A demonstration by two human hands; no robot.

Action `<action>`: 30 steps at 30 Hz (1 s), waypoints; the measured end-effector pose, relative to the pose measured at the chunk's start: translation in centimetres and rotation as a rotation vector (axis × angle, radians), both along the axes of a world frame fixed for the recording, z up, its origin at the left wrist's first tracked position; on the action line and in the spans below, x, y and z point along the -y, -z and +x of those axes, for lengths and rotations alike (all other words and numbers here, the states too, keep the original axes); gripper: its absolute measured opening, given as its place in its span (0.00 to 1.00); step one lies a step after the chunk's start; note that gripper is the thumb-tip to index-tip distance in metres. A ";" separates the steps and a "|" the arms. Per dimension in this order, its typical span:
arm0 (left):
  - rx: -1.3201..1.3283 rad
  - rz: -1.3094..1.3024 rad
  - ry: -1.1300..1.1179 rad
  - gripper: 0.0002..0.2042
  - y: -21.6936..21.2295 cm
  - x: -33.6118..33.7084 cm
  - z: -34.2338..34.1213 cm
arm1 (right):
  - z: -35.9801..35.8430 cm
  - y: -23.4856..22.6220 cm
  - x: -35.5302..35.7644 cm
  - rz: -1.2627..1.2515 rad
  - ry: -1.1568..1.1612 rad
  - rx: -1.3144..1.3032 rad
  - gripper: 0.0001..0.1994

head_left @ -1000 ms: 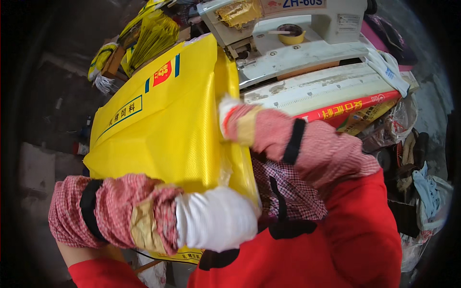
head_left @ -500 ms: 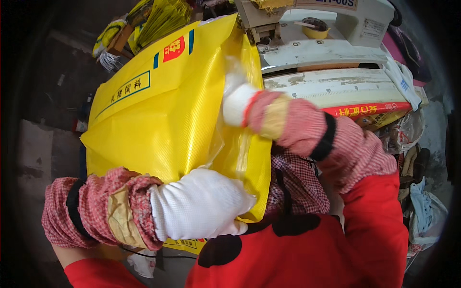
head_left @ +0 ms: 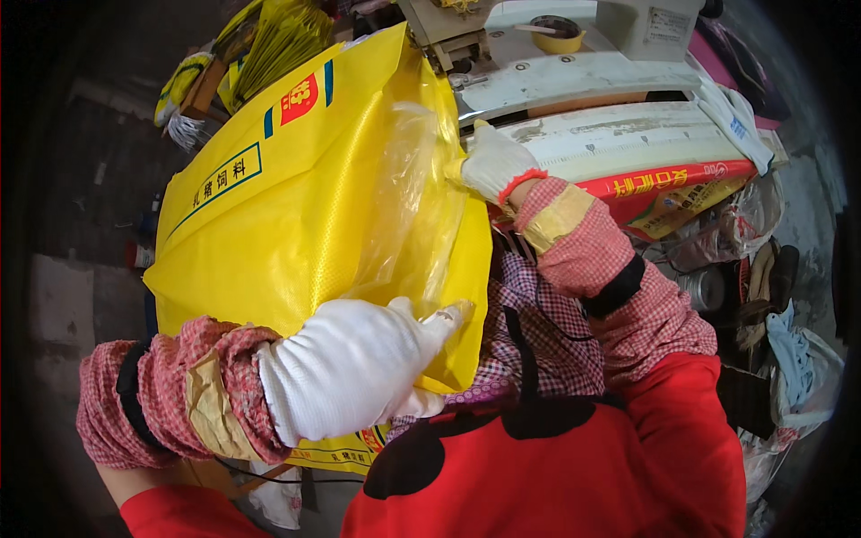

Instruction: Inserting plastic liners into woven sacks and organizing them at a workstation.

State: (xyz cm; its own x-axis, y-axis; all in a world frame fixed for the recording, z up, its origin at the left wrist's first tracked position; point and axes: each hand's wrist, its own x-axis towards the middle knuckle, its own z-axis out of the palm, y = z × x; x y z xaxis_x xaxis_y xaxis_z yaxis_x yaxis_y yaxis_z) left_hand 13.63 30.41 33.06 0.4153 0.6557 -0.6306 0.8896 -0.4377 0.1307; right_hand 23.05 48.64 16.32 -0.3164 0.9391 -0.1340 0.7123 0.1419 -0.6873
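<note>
A large yellow woven sack (head_left: 242, 242) with a red emblem and dark green bands lies slanting across my lap side and the machine bed. A clear plastic liner (head_left: 395, 197) shows at its open mouth on the right. My left hand (head_left: 350, 368), in a white knit glove, grips the near corner of the mouth, fingers on top and thumb lower. My right hand (head_left: 498, 161), also gloved, has its fingers closed on the mouth's right edge, farther up. Part of those fingertips is hidden by the yellow fabric.
A white sewing machine (head_left: 646, 31) stands at the far right, its bed (head_left: 619, 139) edged by a red-and-yellow printed sheet (head_left: 664, 188). A yellow round container (head_left: 558, 40) rests on it. Folded yellow sacks (head_left: 282, 54) lie far left. Plastic bags (head_left: 803, 377) hang at right.
My right hand has moved from over the liner out to the sack's right edge and closed there. The liner shows more. My left hand's fingers have shifted along the near corner.
</note>
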 end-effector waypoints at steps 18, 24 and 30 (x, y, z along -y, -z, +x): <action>0.160 -0.350 0.376 0.09 0.6 -0.9 5.3 | -1.5 -4.0 2.4 -0.037 0.002 0.294 0.19; -0.152 -0.172 0.311 0.11 2.3 -7.4 5.3 | -4.1 -1.2 -1.4 0.184 -0.072 0.264 0.15; -0.441 0.043 0.394 0.14 0.8 -14.7 4.0 | -3.5 -0.1 -4.1 0.151 -0.393 0.079 0.12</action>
